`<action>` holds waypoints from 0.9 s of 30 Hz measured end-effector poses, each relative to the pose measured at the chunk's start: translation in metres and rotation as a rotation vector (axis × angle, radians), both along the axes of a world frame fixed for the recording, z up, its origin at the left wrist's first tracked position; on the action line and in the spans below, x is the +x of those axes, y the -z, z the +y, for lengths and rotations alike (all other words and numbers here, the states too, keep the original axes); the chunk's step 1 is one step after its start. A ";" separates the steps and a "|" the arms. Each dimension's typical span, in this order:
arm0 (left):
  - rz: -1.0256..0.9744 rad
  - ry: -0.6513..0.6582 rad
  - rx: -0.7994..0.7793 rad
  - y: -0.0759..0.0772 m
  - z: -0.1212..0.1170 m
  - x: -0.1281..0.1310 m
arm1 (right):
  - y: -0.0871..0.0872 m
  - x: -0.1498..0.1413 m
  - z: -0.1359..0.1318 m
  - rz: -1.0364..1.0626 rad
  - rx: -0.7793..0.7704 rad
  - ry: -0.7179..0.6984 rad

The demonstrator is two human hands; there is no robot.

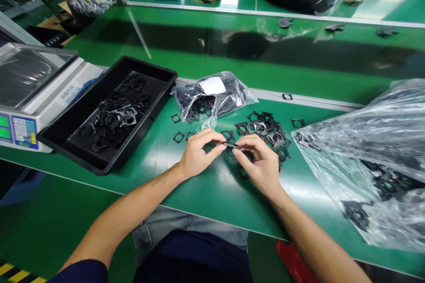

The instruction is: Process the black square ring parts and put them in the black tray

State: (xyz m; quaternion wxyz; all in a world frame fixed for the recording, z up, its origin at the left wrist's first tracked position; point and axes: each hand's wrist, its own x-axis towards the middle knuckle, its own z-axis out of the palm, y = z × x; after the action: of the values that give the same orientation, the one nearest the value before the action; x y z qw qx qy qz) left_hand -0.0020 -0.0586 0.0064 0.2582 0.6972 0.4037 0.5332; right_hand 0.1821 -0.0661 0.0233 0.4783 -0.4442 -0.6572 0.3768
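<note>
Between my two hands, edge-on to the camera, is a small thin black plastic part [231, 145]. The fingertips of my left hand [201, 152] pinch its left end. My right hand [260, 161] grips the other end between thumb and fingers. Below and behind the right hand spreads a loose pile of black square frames with round holes [270, 130], partly hidden by that hand. A few more single frames [178, 137] lie flat on the green table [159, 163] left of the pile. Whether the held part matches them I cannot tell.
A black tray [133, 150] of black parts stands at left, beside a weighing scale [25, 128]. A clear bag with a white label [212, 85] lies behind my hands. Large clear bags [332, 185] of parts cover the right side. A raised rail [325, 102] runs behind.
</note>
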 end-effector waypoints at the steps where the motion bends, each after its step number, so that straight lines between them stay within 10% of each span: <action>1: 0.003 0.004 -0.006 0.000 0.000 0.000 | 0.000 0.000 -0.001 -0.003 0.002 -0.001; 9: 0.023 0.075 -0.009 0.000 -0.001 -0.001 | -0.003 0.002 -0.001 -0.070 0.077 -0.009; 27: -0.650 0.192 -0.814 0.008 0.003 0.007 | 0.002 -0.003 -0.001 0.147 -0.218 0.011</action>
State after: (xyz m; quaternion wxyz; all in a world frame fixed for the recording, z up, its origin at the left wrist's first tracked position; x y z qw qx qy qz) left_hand 0.0051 -0.0552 -0.0014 0.6674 0.3731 0.4114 0.4961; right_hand 0.1788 -0.0670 0.0209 0.4761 -0.4685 -0.5731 0.4747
